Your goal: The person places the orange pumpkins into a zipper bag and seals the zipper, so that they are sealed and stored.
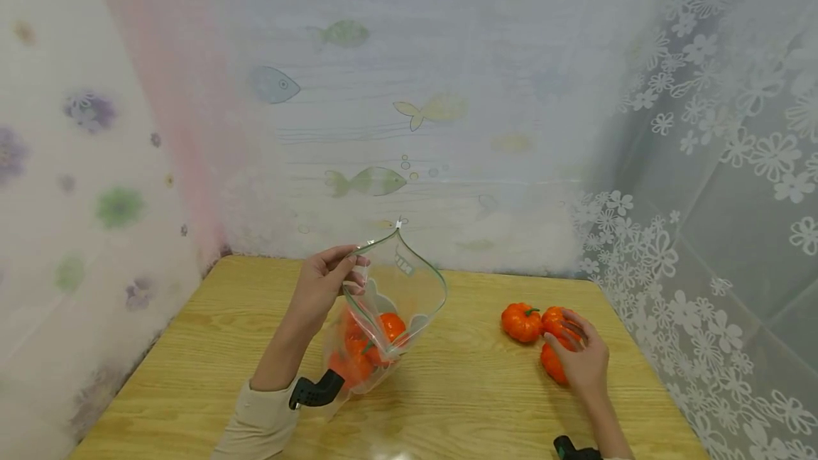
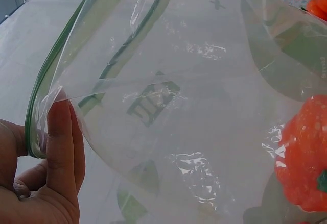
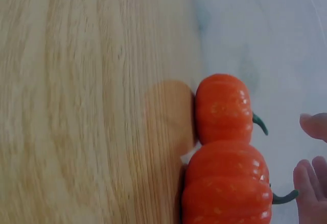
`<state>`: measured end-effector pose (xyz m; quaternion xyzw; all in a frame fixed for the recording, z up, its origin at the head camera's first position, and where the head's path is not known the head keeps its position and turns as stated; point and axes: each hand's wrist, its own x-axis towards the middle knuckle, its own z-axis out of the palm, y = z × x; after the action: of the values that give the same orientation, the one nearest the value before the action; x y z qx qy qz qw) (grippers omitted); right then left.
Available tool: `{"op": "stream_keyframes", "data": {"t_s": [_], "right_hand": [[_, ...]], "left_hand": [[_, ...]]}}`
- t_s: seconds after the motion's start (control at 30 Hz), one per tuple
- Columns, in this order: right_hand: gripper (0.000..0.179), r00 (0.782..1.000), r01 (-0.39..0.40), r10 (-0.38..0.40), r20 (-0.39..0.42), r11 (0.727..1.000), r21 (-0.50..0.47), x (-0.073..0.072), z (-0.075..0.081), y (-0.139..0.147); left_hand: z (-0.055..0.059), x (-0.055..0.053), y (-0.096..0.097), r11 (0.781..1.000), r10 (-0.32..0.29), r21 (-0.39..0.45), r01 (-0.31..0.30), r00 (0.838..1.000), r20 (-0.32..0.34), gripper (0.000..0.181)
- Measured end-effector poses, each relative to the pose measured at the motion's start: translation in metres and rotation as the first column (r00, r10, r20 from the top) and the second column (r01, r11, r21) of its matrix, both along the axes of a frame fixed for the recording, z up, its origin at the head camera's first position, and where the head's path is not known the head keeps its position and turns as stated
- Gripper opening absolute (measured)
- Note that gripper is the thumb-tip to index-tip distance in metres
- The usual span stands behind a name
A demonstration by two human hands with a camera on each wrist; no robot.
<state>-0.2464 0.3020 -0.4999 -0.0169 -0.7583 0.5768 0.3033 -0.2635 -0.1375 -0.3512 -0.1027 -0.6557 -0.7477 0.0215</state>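
Observation:
My left hand (image 1: 322, 282) pinches the green-edged rim of a clear zip bag (image 1: 422, 289), whose mouth gapes wide. Several small orange toy pumpkins (image 1: 391, 325) lie inside; one pumpkin (image 2: 304, 152) shows through the plastic in the left wrist view. On the right of the table, three more pumpkins sit close together: a left one (image 1: 520, 323), a back one (image 1: 554, 319) and a front one (image 1: 552, 363). Over the latter two hovers my right hand (image 1: 589, 360), fingers spread and thumb apart. In the right wrist view its fingertips (image 3: 304, 183) are close to a green stem (image 3: 286, 198).
Beneath everything is a wood-grain table (image 1: 473, 389). A curtain with printed fish (image 1: 377, 181) hangs behind its back edge, and a flower-patterned sheet (image 1: 677, 311) borders the right side. Black camera mounts (image 1: 317, 390) sit at both wrists.

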Motion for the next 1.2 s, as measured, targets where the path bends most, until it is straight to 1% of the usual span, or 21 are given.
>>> {"op": "stream_keyframes", "data": {"t_s": [0.07, 0.17, 0.33, 0.5, 0.57, 0.7, 0.77, 0.87, 0.93, 1.0, 1.1, 1.2], "right_hand": [[0.055, 1.000, -0.005, 0.005, 0.015, 1.000, 0.030, 0.002, 0.001, 0.005], [0.053, 0.998, -0.022, 0.016, 0.061, 0.995, 0.093, 0.006, 0.002, 0.011], [0.054, 0.985, -0.091, 0.060, 0.159, 0.976, 0.196, 0.011, 0.003, 0.024], [0.062, 0.955, -0.155, 0.072, 0.289, 0.949, 0.276, 0.014, 0.005, 0.037], [0.065, 0.940, -0.182, 0.080, 0.332, 0.940, 0.289, 0.014, 0.004, 0.041], [0.069, 0.916, -0.243, 0.127, 0.380, 0.930, 0.274, 0.014, -0.002, 0.049], [0.073, 0.896, -0.274, 0.145, 0.420, 0.924, 0.267, 0.015, -0.003, 0.052], [0.081, 0.854, -0.320, 0.164, 0.494, 0.914, 0.249, 0.017, -0.005, 0.056], [0.087, 0.826, -0.341, 0.160, 0.541, 0.906, 0.252, 0.018, -0.005, 0.058], [0.090, 0.807, -0.361, 0.165, 0.568, 0.898, 0.252, 0.019, -0.007, 0.060], [0.095, 0.786, -0.389, 0.175, 0.593, 0.886, 0.254, 0.020, -0.008, 0.064], [0.098, 0.760, -0.416, 0.197, 0.620, 0.879, 0.231, 0.022, -0.009, 0.066]], "left_hand": [[0.000, 0.000, 0.000, 1.000, 0.001, 0.000, -0.001, 1.000, 0.000, 0.036], [0.000, 0.000, 0.000, 1.000, 0.000, 0.001, 0.000, 1.000, 0.002, 0.035], [-0.001, 0.000, 0.000, 1.000, 0.001, 0.001, -0.001, 1.000, 0.001, 0.035], [-0.001, -0.001, 0.000, 1.000, 0.003, -0.001, -0.003, 1.000, 0.003, 0.034], [-0.001, -0.001, 0.000, 1.000, 0.001, 0.002, -0.001, 1.000, 0.005, 0.034], [-0.002, -0.001, 0.000, 1.000, -0.005, 0.011, 0.005, 1.000, 0.004, 0.034], [-0.003, -0.002, 0.000, 1.000, -0.009, 0.013, 0.009, 1.000, 0.002, 0.034], [-0.003, -0.002, 0.000, 1.000, -0.013, 0.015, 0.013, 1.000, 0.003, 0.034], [-0.004, -0.001, -0.001, 1.000, -0.013, 0.013, 0.013, 1.000, 0.002, 0.034], [-0.004, -0.001, -0.001, 1.000, -0.013, 0.014, 0.013, 1.000, 0.002, 0.034], [-0.004, -0.001, -0.002, 1.000, -0.014, 0.018, 0.014, 1.000, 0.001, 0.034], [-0.003, -0.001, -0.002, 1.000, -0.015, 0.022, 0.015, 1.000, -0.001, 0.034]]}}
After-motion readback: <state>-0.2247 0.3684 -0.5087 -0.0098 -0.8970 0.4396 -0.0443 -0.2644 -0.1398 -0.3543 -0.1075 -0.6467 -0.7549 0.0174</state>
